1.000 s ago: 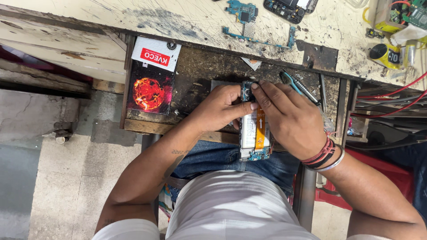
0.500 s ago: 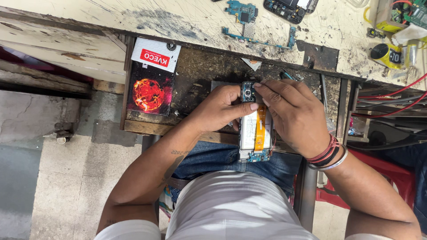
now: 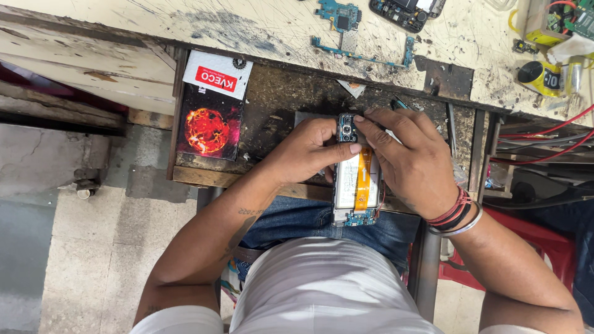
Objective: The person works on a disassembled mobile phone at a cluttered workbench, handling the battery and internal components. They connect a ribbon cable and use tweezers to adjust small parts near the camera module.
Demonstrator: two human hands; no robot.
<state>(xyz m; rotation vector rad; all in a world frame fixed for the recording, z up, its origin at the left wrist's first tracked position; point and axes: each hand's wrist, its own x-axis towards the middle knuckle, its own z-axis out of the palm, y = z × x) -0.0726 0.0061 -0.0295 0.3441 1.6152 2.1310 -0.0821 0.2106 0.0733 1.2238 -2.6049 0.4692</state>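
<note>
An opened phone (image 3: 355, 185) with its back cover off lies lengthwise over a pulled-out wooden drawer (image 3: 272, 99), showing a white battery, an orange flex strip and a dark camera block at the far end. My left hand (image 3: 307, 151) grips its left edge, thumb across the middle. My right hand (image 3: 405, 162) holds its right side, with the fingertips pressed on the camera block. Bangles and red threads circle the right wrist.
A phone box (image 3: 213, 105) with a red planet picture lies in the drawer's left side. On the scratched workbench (image 3: 247, 25) above are blue circuit boards (image 3: 339, 15), another opened phone (image 3: 405, 11), yellow tape rolls (image 3: 538, 74) and red wires (image 3: 544, 133). A red stool (image 3: 544, 247) stands at right.
My right hand has slid left over the phone's top end, covering the green-handled tool that lay beside it. The left hand keeps its grip.
</note>
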